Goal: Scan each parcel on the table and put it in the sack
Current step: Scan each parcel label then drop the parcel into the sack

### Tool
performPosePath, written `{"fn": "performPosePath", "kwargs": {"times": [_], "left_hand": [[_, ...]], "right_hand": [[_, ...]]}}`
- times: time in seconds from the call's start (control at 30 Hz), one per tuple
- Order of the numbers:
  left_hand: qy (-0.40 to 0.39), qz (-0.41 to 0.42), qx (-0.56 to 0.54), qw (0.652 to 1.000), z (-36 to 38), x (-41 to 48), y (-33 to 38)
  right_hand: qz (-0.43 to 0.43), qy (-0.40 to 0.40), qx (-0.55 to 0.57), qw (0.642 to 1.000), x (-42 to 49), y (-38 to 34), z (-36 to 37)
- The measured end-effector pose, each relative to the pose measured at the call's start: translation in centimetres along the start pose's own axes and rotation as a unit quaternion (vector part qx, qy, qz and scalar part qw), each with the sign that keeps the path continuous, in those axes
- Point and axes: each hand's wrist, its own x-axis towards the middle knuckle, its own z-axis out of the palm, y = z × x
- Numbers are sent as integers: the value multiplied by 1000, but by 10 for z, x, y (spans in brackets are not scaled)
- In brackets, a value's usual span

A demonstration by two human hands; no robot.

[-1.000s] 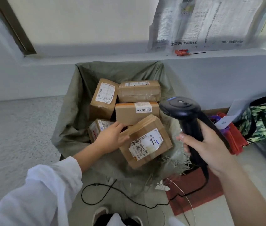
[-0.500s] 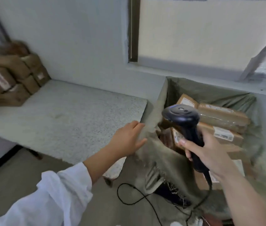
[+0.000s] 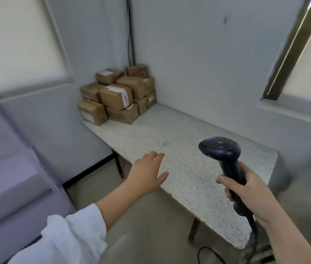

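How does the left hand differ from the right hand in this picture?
The left hand is open and holds nothing; the right hand is curled round the black scanner. The left hand lies flat, palm down; the right hand holds the scanner upright. The left arm has a white sleeve; the right arm is bare. Both hover by the near edge of the table, far from the stacked parcels.

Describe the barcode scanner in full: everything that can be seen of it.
The barcode scanner is black, matte plastic by its look, with a rounded, bulbous head on a slim handle. It is held roughly upright in the air, in front of the near part of the speckled table. The right hand grips the handle, fingers curled round it. A dark cable leaves its base and runs downward. Nothing else touches it.
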Motion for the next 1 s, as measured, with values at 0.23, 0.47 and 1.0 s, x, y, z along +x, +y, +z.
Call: {"fn": "performPosePath", "kwargs": {"times": [0.23,0.47,1.0], "left_hand": [[2,-135,-20,991,-6,-14,-98],[-9,-168,-16,986,-4,37,-190],[-18,-145,-68,987,-9,214,-365]], "right_hand": [[-20,-93,-21,995,71,-32,84],[-36,-142,-17,989,175,-51,149],[-36,-96,-28,994,380,-95,243]]}}
